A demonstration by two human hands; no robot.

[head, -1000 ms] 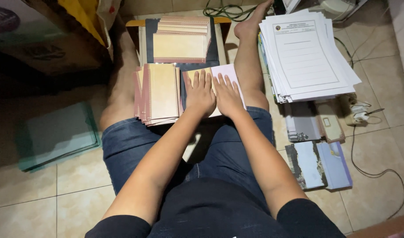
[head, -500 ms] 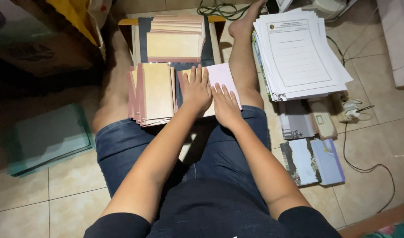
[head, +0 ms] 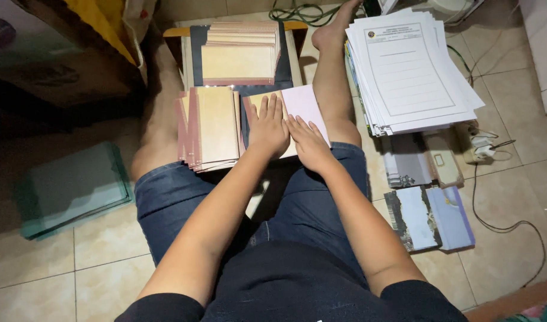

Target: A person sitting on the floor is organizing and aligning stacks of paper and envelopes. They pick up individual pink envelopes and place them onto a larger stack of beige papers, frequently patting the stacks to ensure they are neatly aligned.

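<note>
I sit on the floor with my legs stretched out. My left hand (head: pixel 269 126) lies flat, fingers apart, on a tan card stack between my legs. My right hand (head: pixel 309 142) rests flat beside it, on the lower edge of a pale pink sheet (head: pixel 305 104) that tops that stack. To the left of my hands lies a fanned stack of tan and pink booklets (head: pixel 209 127). Farther out sits another stack of tan booklets (head: pixel 239 53) on a dark board. Neither hand grips anything.
A thick pile of white printed forms (head: pixel 410 71) lies right of my right leg. Below it are small booklets (head: pixel 428 214) and a plug with a cable (head: pixel 482 146). A green plastic folder (head: pixel 70 188) lies on the tiles at left, a cardboard box (head: pixel 53 53) behind it.
My right hand has slid a little down and toward me on the pink sheet. The view has shifted slightly; the stacks stay put.
</note>
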